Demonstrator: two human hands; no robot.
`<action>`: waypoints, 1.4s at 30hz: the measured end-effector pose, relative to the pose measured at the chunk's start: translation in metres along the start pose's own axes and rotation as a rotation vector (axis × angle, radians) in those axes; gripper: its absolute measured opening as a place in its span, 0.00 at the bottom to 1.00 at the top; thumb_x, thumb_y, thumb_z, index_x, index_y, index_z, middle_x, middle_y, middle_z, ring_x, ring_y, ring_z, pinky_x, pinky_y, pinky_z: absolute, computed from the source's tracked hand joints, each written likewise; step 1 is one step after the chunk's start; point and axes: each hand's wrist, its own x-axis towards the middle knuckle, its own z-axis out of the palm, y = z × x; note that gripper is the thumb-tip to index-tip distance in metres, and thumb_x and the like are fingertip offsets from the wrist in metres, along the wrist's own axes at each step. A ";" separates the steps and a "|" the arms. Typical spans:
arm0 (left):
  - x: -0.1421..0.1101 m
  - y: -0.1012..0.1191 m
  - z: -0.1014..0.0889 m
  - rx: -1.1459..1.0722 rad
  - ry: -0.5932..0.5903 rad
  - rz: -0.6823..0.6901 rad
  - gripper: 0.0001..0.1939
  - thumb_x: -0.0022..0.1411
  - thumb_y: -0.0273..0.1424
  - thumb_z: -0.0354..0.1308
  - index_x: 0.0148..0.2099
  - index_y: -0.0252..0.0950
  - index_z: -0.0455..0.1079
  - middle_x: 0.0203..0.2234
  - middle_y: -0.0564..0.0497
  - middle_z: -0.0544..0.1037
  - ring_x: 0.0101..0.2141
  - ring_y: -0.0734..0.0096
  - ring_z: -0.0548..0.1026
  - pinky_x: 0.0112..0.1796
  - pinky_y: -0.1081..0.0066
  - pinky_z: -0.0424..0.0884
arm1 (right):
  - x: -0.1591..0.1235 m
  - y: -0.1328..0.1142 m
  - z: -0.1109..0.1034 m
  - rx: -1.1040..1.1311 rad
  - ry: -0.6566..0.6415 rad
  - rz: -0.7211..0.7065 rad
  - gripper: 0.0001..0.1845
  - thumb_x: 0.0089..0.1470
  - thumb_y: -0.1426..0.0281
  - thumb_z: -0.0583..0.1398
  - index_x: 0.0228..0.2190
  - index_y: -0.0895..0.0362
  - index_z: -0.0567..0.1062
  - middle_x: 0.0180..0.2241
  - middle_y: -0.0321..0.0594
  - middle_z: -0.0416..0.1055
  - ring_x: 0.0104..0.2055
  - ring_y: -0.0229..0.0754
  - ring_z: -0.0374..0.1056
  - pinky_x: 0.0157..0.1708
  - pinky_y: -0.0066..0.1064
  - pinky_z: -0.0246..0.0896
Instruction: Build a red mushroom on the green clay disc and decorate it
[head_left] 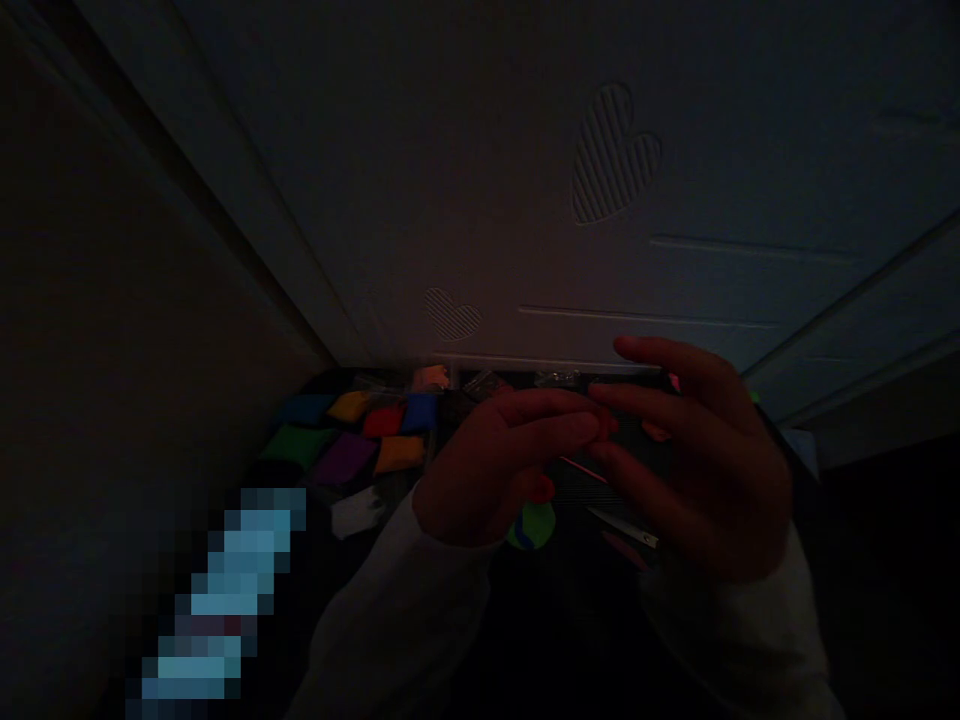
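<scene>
The scene is very dark. My left hand [499, 455] pinches a small red piece of modelling clay [609, 426] between thumb and forefinger. From the other side, the thumb and a finger of my right hand [709, 465] close around the same piece, while another right finger sticks out above. A second red lump [541, 488] shows under my left hand; whether the curled fingers grip it is hidden. Below it lies a round green piece with blue patches [534, 525]. Near my right wrist is a pointed metal blade [626, 527], perhaps of scissors.
Several coloured packets, among them a purple one [345, 458] and an orange one [400, 454], lie at the left, with a white packet [358, 514] nearer. A pale panel with embossed hearts [615, 155] rises behind. A bright pixelated patch [225, 600] covers the lower left.
</scene>
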 end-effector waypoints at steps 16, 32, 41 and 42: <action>0.004 -0.001 0.001 -0.031 -0.028 -0.021 0.06 0.50 0.31 0.58 0.33 0.40 0.73 0.27 0.56 0.74 0.29 0.73 0.71 0.30 0.73 0.66 | 0.000 0.000 0.000 -0.026 0.015 -0.024 0.19 0.42 0.77 0.63 0.40 0.59 0.71 0.48 0.44 0.63 0.49 0.44 0.60 0.50 0.41 0.59; 0.002 0.001 0.004 -0.030 0.055 -0.048 0.08 0.49 0.31 0.59 0.35 0.38 0.72 0.29 0.55 0.74 0.29 0.72 0.71 0.30 0.71 0.67 | 0.001 -0.001 0.001 -0.055 0.018 -0.019 0.18 0.42 0.78 0.62 0.39 0.59 0.72 0.47 0.44 0.64 0.49 0.43 0.60 0.50 0.41 0.59; 0.001 0.004 0.007 -0.026 0.042 -0.044 0.07 0.51 0.31 0.58 0.34 0.37 0.73 0.28 0.55 0.74 0.29 0.76 0.71 0.30 0.75 0.66 | -0.001 -0.001 0.000 -0.061 0.009 -0.019 0.19 0.42 0.77 0.63 0.39 0.58 0.72 0.48 0.43 0.64 0.49 0.42 0.60 0.49 0.39 0.59; 0.001 0.004 0.006 -0.015 0.047 -0.046 0.07 0.51 0.31 0.58 0.35 0.37 0.73 0.29 0.55 0.74 0.30 0.75 0.71 0.30 0.75 0.66 | 0.000 -0.001 0.000 -0.059 0.009 -0.021 0.18 0.42 0.77 0.63 0.39 0.58 0.72 0.48 0.43 0.64 0.49 0.42 0.60 0.49 0.40 0.59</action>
